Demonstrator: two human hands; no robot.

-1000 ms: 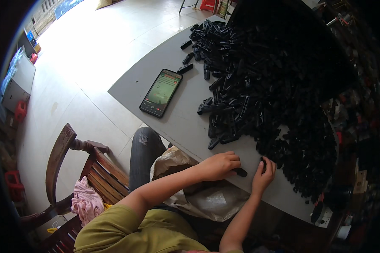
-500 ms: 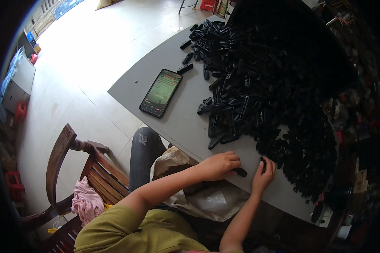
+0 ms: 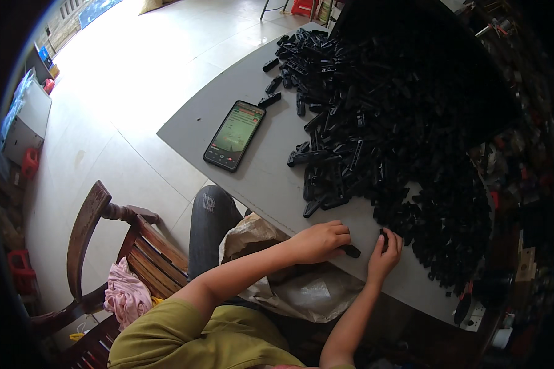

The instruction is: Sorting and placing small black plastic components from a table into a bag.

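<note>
Near the table's front edge, my left hand (image 3: 321,242) is closed around a long black plastic part (image 3: 352,251), whose end sticks out toward the right. A short way to its right, my right hand (image 3: 384,257) pinches a small black plastic piece (image 3: 385,237) between thumb and fingers. The two hands are apart, both low over the grey table (image 3: 277,154). Just beyond my left hand lies the edge of a heap of long black plastic parts (image 3: 332,123). Smaller black pieces (image 3: 440,246) are piled beside my right hand.
A phone (image 3: 235,136) with a lit screen lies on the table's left. An open brown sack (image 3: 252,237) sits over my lap under the table edge. To my left stands a wooden chair (image 3: 148,252) with a pink cloth (image 3: 127,289) on it.
</note>
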